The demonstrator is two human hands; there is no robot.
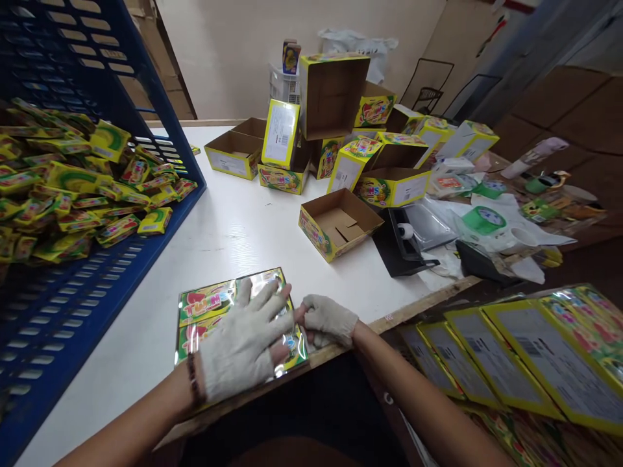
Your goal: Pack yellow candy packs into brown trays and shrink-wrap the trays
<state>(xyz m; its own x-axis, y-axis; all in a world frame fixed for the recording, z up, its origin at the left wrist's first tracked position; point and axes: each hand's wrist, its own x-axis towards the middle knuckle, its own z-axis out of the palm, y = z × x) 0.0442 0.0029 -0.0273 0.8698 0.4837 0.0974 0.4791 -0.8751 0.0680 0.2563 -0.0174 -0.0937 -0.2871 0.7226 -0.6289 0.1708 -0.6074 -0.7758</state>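
Note:
A yellow-and-green "TWINS" box (207, 303) lies at the table's front edge, its top glossy as if under clear film. Spread flat across that top is my left hand (243, 344), in a white fingerless glove, fingers apart and open. My right hand (327, 321), gloved the same way, is closed with its fingertips together against the box's right edge. What it pinches there is hidden. Beyond the hands, an open cardboard tray (316, 235) with printed yellow sides rests on the white table (233, 227).
To the left a tilted blue plastic crate (182, 194) holds many small yellow packs (73, 178). Several open yellow boxes (280, 133) are piled at the back. A green tape roll (484, 220) and black holders lie to the right, above a row of filled boxes (501, 357).

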